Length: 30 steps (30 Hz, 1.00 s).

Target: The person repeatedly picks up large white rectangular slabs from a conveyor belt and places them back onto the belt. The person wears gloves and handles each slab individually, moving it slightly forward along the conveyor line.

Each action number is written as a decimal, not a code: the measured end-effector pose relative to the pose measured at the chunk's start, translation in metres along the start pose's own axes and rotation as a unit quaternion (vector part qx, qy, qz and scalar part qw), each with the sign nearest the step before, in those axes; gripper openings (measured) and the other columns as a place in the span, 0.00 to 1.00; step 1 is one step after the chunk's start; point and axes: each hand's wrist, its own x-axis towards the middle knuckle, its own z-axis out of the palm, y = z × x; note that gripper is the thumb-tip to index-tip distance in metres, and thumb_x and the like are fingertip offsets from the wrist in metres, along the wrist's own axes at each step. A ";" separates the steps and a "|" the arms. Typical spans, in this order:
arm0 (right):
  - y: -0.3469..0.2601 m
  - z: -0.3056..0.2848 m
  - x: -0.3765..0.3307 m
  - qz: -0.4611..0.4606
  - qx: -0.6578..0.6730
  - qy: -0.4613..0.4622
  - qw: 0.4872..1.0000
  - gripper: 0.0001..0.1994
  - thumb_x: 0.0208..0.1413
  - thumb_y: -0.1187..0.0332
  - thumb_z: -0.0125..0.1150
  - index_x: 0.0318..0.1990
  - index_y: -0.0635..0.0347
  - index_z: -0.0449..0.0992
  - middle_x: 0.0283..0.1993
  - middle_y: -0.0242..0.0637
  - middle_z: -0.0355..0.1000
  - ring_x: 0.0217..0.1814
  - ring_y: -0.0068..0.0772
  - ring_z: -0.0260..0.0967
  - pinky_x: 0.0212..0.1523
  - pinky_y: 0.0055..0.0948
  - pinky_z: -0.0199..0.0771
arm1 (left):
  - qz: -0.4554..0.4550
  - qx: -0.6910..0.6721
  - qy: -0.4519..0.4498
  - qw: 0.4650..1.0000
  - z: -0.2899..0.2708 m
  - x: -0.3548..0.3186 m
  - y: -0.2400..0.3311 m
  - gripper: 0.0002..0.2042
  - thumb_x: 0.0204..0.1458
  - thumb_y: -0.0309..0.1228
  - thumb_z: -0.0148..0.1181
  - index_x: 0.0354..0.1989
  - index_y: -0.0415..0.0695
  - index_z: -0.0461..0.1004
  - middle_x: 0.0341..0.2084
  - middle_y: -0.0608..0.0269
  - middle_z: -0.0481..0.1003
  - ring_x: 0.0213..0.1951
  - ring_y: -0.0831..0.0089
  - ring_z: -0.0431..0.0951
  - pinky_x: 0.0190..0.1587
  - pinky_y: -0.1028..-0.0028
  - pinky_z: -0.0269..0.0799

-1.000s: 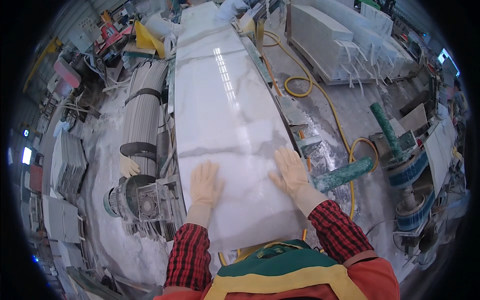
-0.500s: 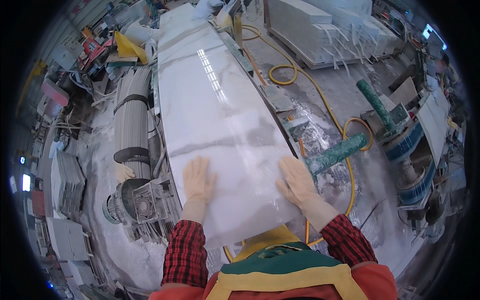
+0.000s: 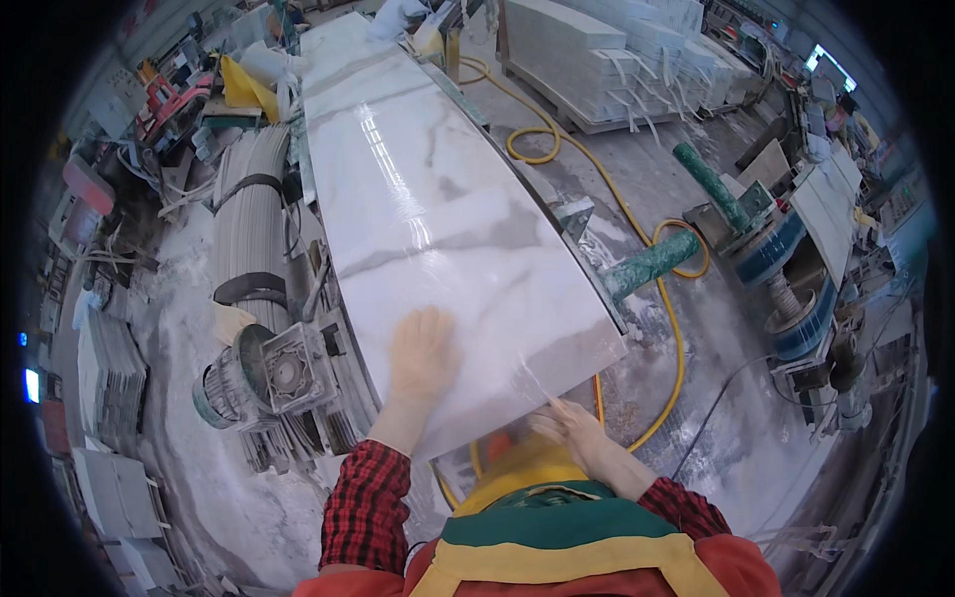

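Observation:
A long white marble slab (image 3: pixel 468 298) with grey veins and a glossy face stretches away in front of me. My left hand (image 3: pixel 423 353), in a cream glove, lies flat on its near part, the fingers extended and slightly blurred. At the slab's near edge is my right hand (image 3: pixel 577 433), gloved too, close to my yellow-and-green apron (image 3: pixel 557 522). Its fingertips point left at the edge; they are smeared, and whether they grip the slab cannot be made out. A thin pale streak runs across the surface just beyond that hand.
Left of the slab stand a motor (image 3: pixel 264 373) and a strapped bundle of grey strips (image 3: pixel 249 219). A green post (image 3: pixel 652 264) juts out on the right. A yellow hose (image 3: pixel 676 338) loops over the wet floor. Stacked stone blocks (image 3: pixel 567 70) stand at the far right.
My right hand has come off the slab's top and drawn back to its near edge. The left hand has shifted slightly right on the surface. The view has turned a little.

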 end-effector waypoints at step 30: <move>0.018 0.069 -0.022 0.260 0.636 0.077 0.723 0.27 0.73 0.62 0.65 0.74 0.61 0.66 0.76 0.50 0.67 0.75 0.51 0.70 0.74 0.45 0.79 | -0.188 -0.025 -0.252 0.949 -0.105 0.180 -0.055 0.37 0.58 0.60 0.69 0.51 0.29 0.83 0.42 0.38 0.85 0.43 0.42 0.84 0.53 0.55 0.77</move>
